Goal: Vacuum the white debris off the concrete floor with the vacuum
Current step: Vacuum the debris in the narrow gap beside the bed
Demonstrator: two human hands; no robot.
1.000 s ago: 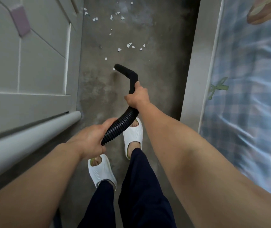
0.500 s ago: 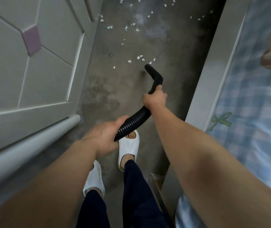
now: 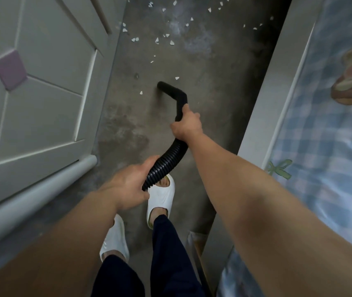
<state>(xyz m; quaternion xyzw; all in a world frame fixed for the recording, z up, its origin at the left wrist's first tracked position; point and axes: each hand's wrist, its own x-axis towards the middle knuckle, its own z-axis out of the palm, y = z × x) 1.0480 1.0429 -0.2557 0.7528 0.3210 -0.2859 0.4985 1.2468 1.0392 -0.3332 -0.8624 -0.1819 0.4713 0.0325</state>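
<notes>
— Vacuum hose (image 3: 166,161), black, ribbed, flexible plastic: where?
— Held in both hands, running up from near the body toward the concrete floor ahead.
— Nearest first?
— Dark navy trouser legs (image 3: 170,254) at the bottom, then two white foam slide sandals (image 3: 160,196) planted on the grey, stained concrete floor (image 3: 213,103).
— Left hand (image 3: 128,185)?
— Wrapped around the ribbed hose at its lower end, just above the forward sandal, fingers curled shut on it.
— Right hand (image 3: 186,125)?
— Further out, closed around the upper end of the hose, where the ribbing meets the smooth black bent nozzle (image 3: 171,93).
— Nozzle position?
— Angled left past the bend, mouth low over the floor; touching or not, cannot tell.
— Debris?
— Small white broken chips (image 3: 164,38): one just left of the nozzle mouth, one just beyond it to the right, many more scattered further up the floor.
— Sides?
— Left: white panelled cabinet door (image 3: 42,93) with a lilac square inset, pale rounded rail (image 3: 31,200) below. Right: white bed frame edge (image 3: 262,103), then blue-and-white checked bedding (image 3: 324,146).
</notes>
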